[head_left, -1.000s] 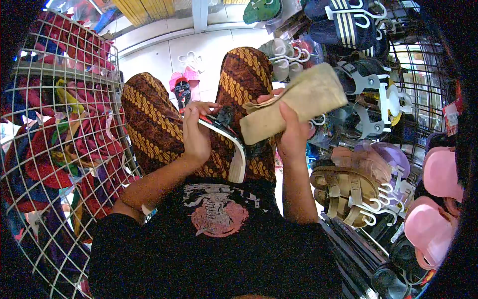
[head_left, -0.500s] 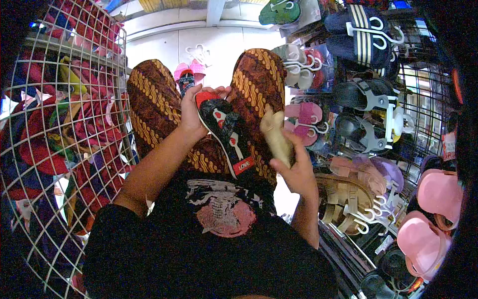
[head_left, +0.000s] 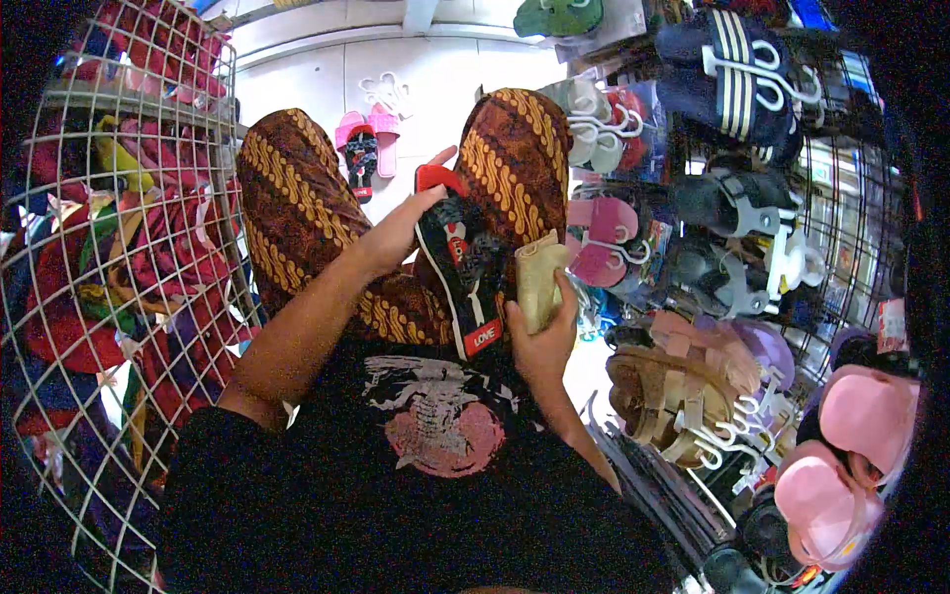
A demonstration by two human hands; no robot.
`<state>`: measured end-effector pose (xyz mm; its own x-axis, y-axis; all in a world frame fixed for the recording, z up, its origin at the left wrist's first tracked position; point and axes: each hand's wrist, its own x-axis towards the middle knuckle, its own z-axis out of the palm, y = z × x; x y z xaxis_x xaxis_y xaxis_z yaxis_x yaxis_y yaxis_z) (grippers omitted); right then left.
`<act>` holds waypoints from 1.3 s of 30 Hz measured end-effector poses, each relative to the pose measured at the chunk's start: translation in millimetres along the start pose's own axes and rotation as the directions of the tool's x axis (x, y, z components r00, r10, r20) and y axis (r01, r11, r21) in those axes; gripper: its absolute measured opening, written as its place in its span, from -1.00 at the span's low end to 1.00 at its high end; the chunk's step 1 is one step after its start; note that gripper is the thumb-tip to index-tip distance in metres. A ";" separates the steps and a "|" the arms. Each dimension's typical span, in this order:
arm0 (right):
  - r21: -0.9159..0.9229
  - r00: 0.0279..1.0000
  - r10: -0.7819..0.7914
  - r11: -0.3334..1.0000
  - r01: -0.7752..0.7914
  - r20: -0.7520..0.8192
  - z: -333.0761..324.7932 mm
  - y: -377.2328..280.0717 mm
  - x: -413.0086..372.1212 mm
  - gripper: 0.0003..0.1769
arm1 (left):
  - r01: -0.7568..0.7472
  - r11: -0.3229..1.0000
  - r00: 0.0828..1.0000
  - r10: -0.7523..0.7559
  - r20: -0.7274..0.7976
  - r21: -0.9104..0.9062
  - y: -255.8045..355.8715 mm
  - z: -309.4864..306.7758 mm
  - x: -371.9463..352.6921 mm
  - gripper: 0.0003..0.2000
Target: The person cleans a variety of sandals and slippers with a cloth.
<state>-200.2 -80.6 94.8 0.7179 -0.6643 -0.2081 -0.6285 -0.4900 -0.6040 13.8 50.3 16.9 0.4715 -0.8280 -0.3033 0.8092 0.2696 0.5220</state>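
My left hand (head_left: 401,236) grips a black sandal (head_left: 463,282) near its red end, above my lap. The sandal has red-and-white patches on its footbed and a red "LOVE" label at the end nearest my body. In my right hand (head_left: 547,342) is a folded beige cloth (head_left: 537,282), held upright just right of the sandal, with a small gap between them. A similar black sandal (head_left: 363,156) lies on the floor beyond my knees, partly over a pair of pink slippers (head_left: 387,148).
On the left stands a wire mesh rack (head_left: 148,297) with red and colourful goods behind it. To the right hang many pairs of footwear, including striped navy slides (head_left: 732,74), brown sandals (head_left: 658,391) and pink clogs (head_left: 821,500). White hangers (head_left: 386,96) lie on the tiled floor.
My right hand has brought the cloth inward and lower, closer to the sandal. My left hand and the sandal have shifted slightly right, uncovering the second sandal on the floor.
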 end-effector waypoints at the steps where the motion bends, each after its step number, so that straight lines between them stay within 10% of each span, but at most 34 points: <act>1: -0.007 1.000 -0.002 1.000 0.001 -0.004 -0.3 -0.3 2.8 -0.16 | 0.011 1.000 0.999 -0.011 0.053 -0.017 -0.2 -5.6 -2.5 -0.22; 4: 0.031 1.000 -0.028 0.999 0.028 0.000 2.1 3.4 7.0 -0.14 | -0.077 0.964 0.979 0.024 0.203 0.255 7.1 -0.3 -8.7 -0.08; 7: 0.076 0.999 -0.045 0.996 0.044 0.010 2.7 6.4 12.0 -0.15 | 0.035 0.999 0.936 -0.039 0.351 0.018 12.5 17.8 -15.6 -0.23; 11: 0.095 1.000 0.007 0.995 -0.009 0.019 4.1 1.1 22.3 -0.16 | 0.139 0.972 0.973 -0.170 0.158 0.189 4.3 18.2 -8.9 -0.42; 16: 0.159 0.993 -0.122 0.980 0.121 -0.007 9.2 7.8 33.9 -0.27 | 0.273 0.760 0.955 -0.142 0.260 -0.590 18.9 4.9 6.7 -0.47; 23: 0.290 0.989 -0.110 0.948 0.133 -0.095 15.0 22.3 42.3 -0.47 | 0.339 0.737 0.894 -0.059 0.445 -0.585 15.1 -7.0 10.5 -0.35; 26: 0.207 0.977 -0.116 0.966 0.152 -0.176 11.8 17.0 61.2 -0.48 | 0.370 0.779 0.873 -0.105 0.476 -0.506 8.5 -6.2 4.8 -0.33; 32: 0.071 0.912 -0.378 0.917 0.393 -0.162 -14.6 -22.9 82.2 -0.37 | 0.388 0.862 0.871 -0.459 0.177 0.327 27.6 21.0 -13.8 -0.49; 33: -0.257 0.916 -0.401 0.886 0.385 -0.008 -24.9 -42.4 80.9 -0.28 | 0.356 0.858 0.881 -0.440 0.174 0.370 27.7 21.5 -15.4 -0.49; 39: -0.274 0.944 -0.326 0.913 0.301 -0.049 -17.6 -56.3 69.2 -0.20 | 0.393 0.810 0.894 -0.448 0.027 0.435 36.4 37.0 -24.6 -0.54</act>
<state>-120.4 -108.9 128.0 0.8680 -0.4950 0.0387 -0.4396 -0.8025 -0.4034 18.8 62.3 72.9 0.0494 -0.8738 -0.4838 0.6888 -0.3210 0.6500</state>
